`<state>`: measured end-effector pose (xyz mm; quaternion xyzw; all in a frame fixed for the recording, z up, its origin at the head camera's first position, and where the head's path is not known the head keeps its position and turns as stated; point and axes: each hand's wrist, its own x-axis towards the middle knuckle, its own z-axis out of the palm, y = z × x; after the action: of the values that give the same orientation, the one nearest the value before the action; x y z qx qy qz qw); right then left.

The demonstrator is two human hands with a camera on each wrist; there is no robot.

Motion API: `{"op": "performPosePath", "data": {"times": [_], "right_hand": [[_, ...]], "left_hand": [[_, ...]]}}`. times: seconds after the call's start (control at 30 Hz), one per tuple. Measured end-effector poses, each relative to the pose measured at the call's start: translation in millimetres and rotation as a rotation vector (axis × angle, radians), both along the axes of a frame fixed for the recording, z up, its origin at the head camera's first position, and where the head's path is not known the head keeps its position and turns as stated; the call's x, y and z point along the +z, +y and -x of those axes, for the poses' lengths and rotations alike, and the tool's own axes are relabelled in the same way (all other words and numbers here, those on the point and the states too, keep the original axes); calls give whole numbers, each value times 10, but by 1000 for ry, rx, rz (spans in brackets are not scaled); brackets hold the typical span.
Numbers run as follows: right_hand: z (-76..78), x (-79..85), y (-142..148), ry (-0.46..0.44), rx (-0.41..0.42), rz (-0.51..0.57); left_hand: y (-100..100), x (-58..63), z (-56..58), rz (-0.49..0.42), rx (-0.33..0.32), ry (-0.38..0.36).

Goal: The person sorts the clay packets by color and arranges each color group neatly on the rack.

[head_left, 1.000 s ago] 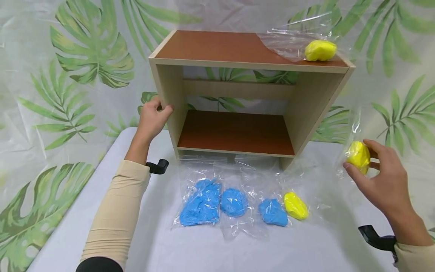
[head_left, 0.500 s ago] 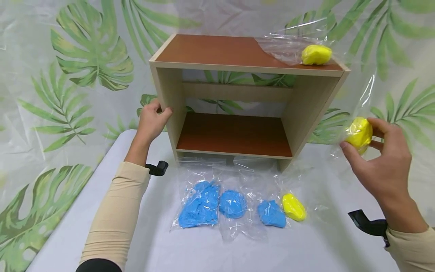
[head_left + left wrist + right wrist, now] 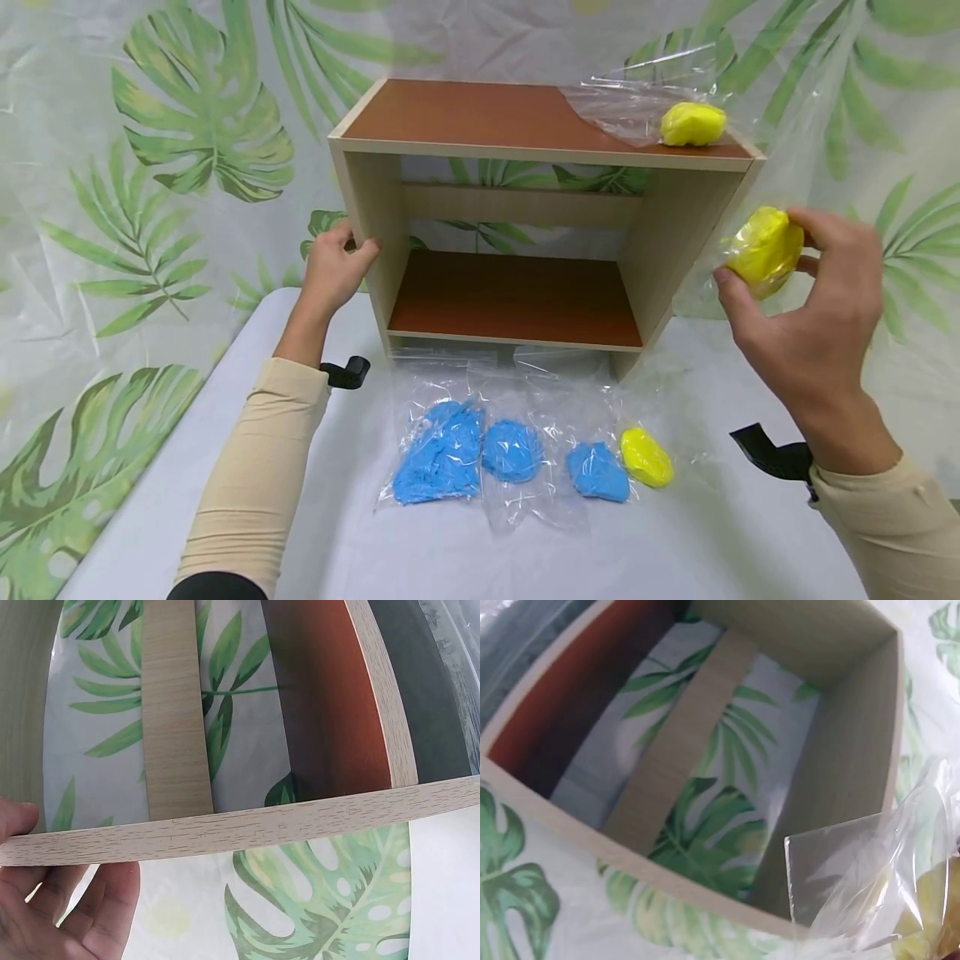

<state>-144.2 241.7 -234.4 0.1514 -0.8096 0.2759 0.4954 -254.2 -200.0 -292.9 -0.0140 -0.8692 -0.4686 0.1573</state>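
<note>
My left hand (image 3: 336,260) grips the front edge of the left side panel of a small wooden shelf (image 3: 547,157). In the left wrist view the thumb (image 3: 18,817) is on the inner side and the curled fingers (image 3: 105,904) are on the outer side. My right hand (image 3: 821,325) holds a bagged lump of yellow clay (image 3: 765,250) between thumb and fingers, in the air just right of the shelf. Its clear bag (image 3: 840,877) hangs loose in the right wrist view. Another bagged yellow lump (image 3: 693,124) lies on the shelf top at the right.
Before the shelf, several clear bags lie in a row on the white table (image 3: 450,554). They hold a large blue lump (image 3: 441,457), a round blue lump (image 3: 512,451), a smaller blue lump (image 3: 597,472) and a yellow lump (image 3: 647,457). A leaf-patterned sheet (image 3: 210,100) hangs behind.
My right hand has moved up and left toward the shelf's right side with the bagged yellow clay. My left hand stays on the side panel. The head view has shifted slightly.
</note>
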Motion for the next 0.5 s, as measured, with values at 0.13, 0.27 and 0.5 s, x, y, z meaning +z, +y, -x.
{"op": "performPosePath", "data": {"times": [0.13, 0.27, 0.5], "right_hand": [[89, 81, -118, 43, 42, -13], [148, 146, -215, 39, 61, -65], [261, 301, -376, 69, 85, -104]], "left_hand": [[0, -3, 5, 0, 2, -1], [4, -5, 6, -2, 6, 0], [12, -12, 11, -4, 6, 15]]}}
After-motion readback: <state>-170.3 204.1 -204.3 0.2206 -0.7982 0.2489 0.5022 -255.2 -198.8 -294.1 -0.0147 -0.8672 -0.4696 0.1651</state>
